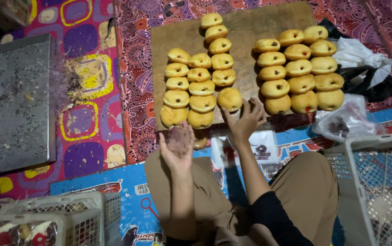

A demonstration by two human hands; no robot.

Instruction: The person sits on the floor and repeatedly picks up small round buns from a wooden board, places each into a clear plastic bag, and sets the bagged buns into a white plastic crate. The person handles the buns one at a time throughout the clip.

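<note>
Khaki-trousered knees [305,182] sit closest, cross-legged on the patterned mat. Left hand [177,145] is raised palm-up, fingers loosely spread, holding nothing. Right hand [247,120] is spread wide, fingertips touching one round golden filled bun [229,99] on the brown wooden board [250,27], between two bun groups. White plastic crates [369,182] are beside.

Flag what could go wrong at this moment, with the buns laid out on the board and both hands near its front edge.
1. The right hand touches the bun nearest the board front edge; a nudge might roll it onto the mat.
2. The left hand hovers blurred beside the front-row bun; it may knock the tight rows.
3. The plastic bags lie beside the right-hand buns and could snag.
</note>
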